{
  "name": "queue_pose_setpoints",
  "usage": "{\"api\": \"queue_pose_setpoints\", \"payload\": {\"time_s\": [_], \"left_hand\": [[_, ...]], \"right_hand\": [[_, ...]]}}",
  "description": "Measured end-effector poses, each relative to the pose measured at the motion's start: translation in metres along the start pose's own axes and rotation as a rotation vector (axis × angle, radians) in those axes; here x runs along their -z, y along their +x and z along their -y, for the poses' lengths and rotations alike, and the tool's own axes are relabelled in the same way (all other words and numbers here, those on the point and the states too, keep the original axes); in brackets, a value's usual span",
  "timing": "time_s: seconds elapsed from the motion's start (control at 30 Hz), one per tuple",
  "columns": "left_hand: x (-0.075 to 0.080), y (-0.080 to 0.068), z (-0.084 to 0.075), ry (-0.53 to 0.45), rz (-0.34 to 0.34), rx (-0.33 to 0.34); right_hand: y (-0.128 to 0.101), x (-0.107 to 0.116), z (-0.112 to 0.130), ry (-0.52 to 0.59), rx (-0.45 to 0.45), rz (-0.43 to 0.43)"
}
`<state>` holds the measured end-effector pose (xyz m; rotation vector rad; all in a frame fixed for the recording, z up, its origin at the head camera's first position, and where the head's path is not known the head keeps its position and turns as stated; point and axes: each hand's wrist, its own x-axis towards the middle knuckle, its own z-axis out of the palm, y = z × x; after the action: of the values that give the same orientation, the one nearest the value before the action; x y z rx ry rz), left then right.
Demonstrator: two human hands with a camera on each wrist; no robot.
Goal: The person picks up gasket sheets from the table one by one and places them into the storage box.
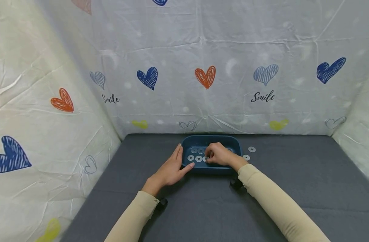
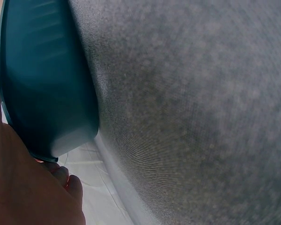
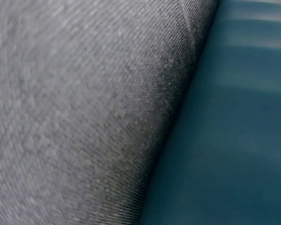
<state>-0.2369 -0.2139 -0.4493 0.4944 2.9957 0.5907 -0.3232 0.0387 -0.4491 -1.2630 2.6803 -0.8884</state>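
Observation:
A dark blue tray [image 1: 211, 137] stands on the grey mat [image 1: 202, 201] near the back wall, with several flat metal washers [image 1: 191, 157] on its floor. My left hand [image 1: 176, 162] lies with straight fingers along the tray's left side, thumb at its front corner. The left wrist view shows the tray's outer wall [image 2: 42, 79] against that hand [image 2: 23, 187]. My right hand [image 1: 213, 155] reaches over the front rim into the tray, fingertips curled down onto a washer [image 1: 206, 158]. The right wrist view shows only the tray wall [image 3: 234, 131] and mat [image 3: 84, 93].
Two more washers [image 1: 252, 149] lie on the mat just right of the tray. A white sheet printed with hearts [image 1: 205, 76] walls in the back and both sides. Bare mat stretches out to the left, right and front of the tray.

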Motion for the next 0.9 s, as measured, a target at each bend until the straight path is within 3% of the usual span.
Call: {"api": "queue_pose_setpoints", "payload": {"time_s": [0.33, 0.57, 0.9], "left_hand": [[0.003, -0.001, -0.002, -0.015, 0.013, 0.002], [-0.003, 0.003, 0.004, 0.004, 0.005, 0.005], [0.003, 0.001, -0.001, 0.004, 0.015, -0.003]], "right_hand": [[-0.015, 0.02, 0.014, 0.001, -0.048, 0.04], [-0.034, 0.036, 0.022, -0.017, -0.024, 0.024], [-0.06, 0.051, 0.026, -0.008, 0.019, -0.02]]}}
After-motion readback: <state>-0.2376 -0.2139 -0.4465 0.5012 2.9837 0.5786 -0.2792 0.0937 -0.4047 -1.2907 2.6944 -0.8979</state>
